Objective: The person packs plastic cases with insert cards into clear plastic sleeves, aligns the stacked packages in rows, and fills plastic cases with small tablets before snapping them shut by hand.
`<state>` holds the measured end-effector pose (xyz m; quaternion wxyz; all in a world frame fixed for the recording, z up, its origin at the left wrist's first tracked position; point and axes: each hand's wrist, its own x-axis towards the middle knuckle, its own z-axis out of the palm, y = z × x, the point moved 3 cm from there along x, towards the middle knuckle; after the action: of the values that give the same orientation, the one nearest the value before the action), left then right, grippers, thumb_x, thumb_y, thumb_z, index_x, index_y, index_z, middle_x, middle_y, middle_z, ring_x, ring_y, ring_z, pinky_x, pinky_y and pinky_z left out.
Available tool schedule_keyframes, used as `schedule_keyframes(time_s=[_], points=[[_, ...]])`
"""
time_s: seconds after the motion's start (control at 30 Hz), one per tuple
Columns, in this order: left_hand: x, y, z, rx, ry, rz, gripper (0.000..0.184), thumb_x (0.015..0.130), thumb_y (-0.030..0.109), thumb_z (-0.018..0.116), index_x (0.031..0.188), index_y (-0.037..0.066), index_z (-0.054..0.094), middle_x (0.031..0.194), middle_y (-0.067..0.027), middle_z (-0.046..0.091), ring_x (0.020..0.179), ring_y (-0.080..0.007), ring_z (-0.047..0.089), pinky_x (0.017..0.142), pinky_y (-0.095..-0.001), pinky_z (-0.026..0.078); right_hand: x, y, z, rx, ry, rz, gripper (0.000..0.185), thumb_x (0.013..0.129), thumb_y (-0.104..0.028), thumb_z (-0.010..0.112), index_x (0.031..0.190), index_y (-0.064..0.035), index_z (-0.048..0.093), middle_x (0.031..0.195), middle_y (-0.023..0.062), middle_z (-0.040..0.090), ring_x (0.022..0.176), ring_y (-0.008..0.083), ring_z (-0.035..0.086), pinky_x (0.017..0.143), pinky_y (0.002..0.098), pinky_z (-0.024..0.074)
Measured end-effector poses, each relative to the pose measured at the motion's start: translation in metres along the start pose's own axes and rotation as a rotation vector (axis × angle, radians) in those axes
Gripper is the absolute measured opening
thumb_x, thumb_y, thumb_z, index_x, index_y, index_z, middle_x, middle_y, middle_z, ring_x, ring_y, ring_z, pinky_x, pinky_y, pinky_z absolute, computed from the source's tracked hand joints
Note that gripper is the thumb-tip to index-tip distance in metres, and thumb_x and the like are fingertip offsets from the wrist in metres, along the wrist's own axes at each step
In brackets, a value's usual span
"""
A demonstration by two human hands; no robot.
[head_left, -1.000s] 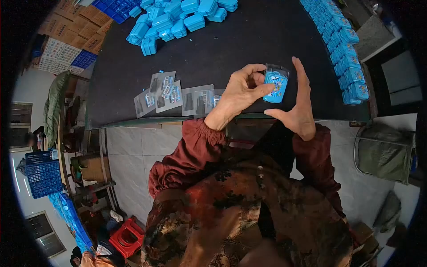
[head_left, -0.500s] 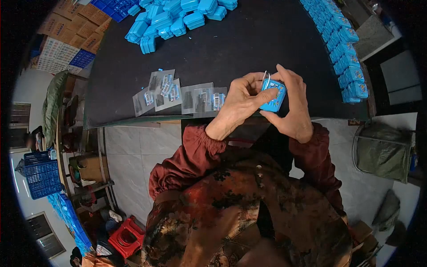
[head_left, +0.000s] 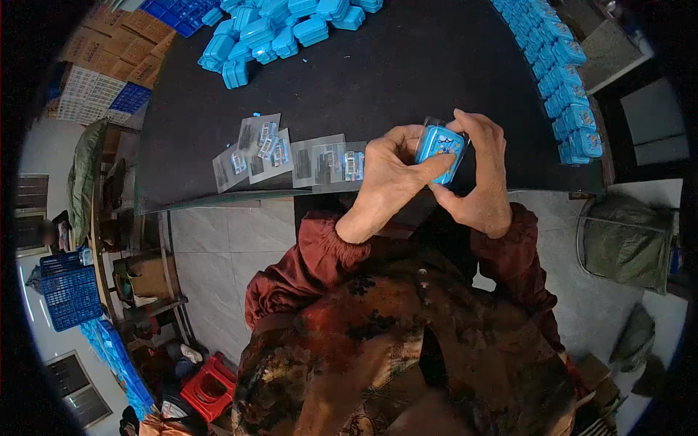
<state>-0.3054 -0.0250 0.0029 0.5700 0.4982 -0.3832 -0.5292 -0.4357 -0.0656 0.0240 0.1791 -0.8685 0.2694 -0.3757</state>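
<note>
A small blue plastic box (head_left: 442, 139) with a printed cartoon lid is held up over the table's near edge. My left hand (head_left: 396, 171) is closed round its left side, thumb pressed on the lid. Clear film (head_left: 434, 122) shows along the box's top edge; how far it wraps round is hidden. My right hand (head_left: 480, 174) grips the right side, forefinger at the upper corner and thumb at the lower edge. Left of my hands, flat clear sheets (head_left: 305, 171) with small barcode labels (head_left: 354, 166) lie on the black table (head_left: 378, 87).
Plain blue boxes (head_left: 258, 33) are heaped at the far left of the table. Printed blue boxes (head_left: 571, 87) stand in stacked rows along its right edge. Cartons (head_left: 109, 36) are piled at the back left. A red stool (head_left: 209, 389) stands on the floor at lower left.
The blue box has turned slightly in my hands and more of its lid shows. The film's bright curled edge has come down flatter against the box top. Both hands keep their grip.
</note>
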Motion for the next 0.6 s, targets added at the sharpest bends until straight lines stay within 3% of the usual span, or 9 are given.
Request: schedule_keyframes(time_s=[0.2,0.33,0.37,0.4,0.47,0.5,0.57,0.6], points=[[-0.001,-0.001,-0.001,-0.007,0.021,-0.005,0.034,0.075,0.009,0.071,0.102,-0.006,0.056,0.088,-0.0089,0.061,0.079,-0.0115,0.058,0.072,-0.0245,0.049,0.0,-0.002,0.0,0.01,0.02,0.023,0.083,0.054,-0.009,0.071,0.128,-0.0047,0.035,0.112,0.0132,0.048,0.111,0.0314,0.038,0.09,0.0467,0.0292],[0.0,-0.005,0.002,-0.023,0.004,0.005,0.046,0.076,0.013,0.071,0.112,-0.007,0.05,0.096,-0.0104,0.058,0.086,-0.0123,0.056,0.079,-0.0267,0.047,0.0,0.003,-0.01,-0.04,0.011,0.057,0.084,0.054,-0.009,0.071,0.129,-0.005,0.034,0.111,0.0129,0.048,0.11,0.0315,0.038,0.091,0.0457,0.0295],[0.0,-0.004,0.003,-0.046,0.032,0.041,0.051,0.076,0.014,0.071,0.116,-0.007,0.047,0.1,-0.0112,0.057,0.09,-0.0127,0.055,0.081,-0.0277,0.046,0.002,0.008,-0.019,-0.016,0.06,0.071,0.084,0.055,-0.009,0.072,0.129,-0.0055,0.034,0.11,0.0122,0.048,0.109,0.0308,0.039,0.091,0.0445,0.03],[-0.001,-0.001,0.002,-0.061,0.076,0.027,0.062,0.073,0.015,0.073,0.12,-0.009,0.041,0.099,-0.0088,0.052,0.086,-0.0108,0.052,0.074,-0.0246,0.046,0.004,0.013,-0.028,0.009,0.112,0.084,0.084,0.056,-0.008,0.073,0.13,-0.006,0.033,0.109,0.0115,0.048,0.108,0.03,0.04,0.092,0.0433,0.0306],[-0.003,0.006,-0.001,-0.09,0.084,0.119,0.058,0.075,0.014,0.072,0.12,-0.007,0.042,0.101,-0.0083,0.05,0.087,-0.0113,0.052,0.075,-0.0246,0.046,0.011,0.028,-0.06,-0.033,0.223,0.148,0.082,0.059,-0.008,0.073,0.131,-0.0066,0.032,0.108,0.0108,0.048,0.106,0.0267,0.043,0.092,0.0401,0.0326],[-0.004,0.008,-0.005,-0.065,0.091,0.165,0.053,0.077,0.011,0.07,0.12,-0.005,0.044,0.101,-0.0072,0.051,0.087,-0.0116,0.052,0.076,-0.0242,0.045,0.017,0.037,-0.081,-0.082,0.229,0.19,0.079,0.064,-0.008,0.073,0.131,-0.0056,0.032,0.108,0.0115,0.047,0.099,0.0238,0.047,0.086,0.0367,0.0392],[-0.004,0.008,-0.011,-0.032,0.118,0.19,0.05,0.077,0.009,0.069,0.119,-0.004,0.045,0.101,-0.0068,0.052,0.088,-0.0116,0.052,0.076,-0.0239,0.044,0.026,0.067,-0.114,-0.028,0.342,0.427,0.079,0.065,-0.012,0.074,0.131,-0.0049,0.032,0.103,0.0129,0.05,0.091,0.0241,0.052,0.077,0.0343,0.0452],[-0.005,0.007,-0.015,0.007,0.159,0.208,0.048,0.078,0.007,0.068,0.119,-0.002,0.046,0.101,-0.0064,0.052,0.088,-0.0116,0.052,0.076,-0.0237,0.044,0.029,0.082,-0.127,-0.073,0.383,0.442,0.081,0.064,-0.016,0.076,0.131,-0.0047,0.032,0.099,0.0129,0.051,0.088,0.0246,0.053,0.074,0.0337,0.0463]])
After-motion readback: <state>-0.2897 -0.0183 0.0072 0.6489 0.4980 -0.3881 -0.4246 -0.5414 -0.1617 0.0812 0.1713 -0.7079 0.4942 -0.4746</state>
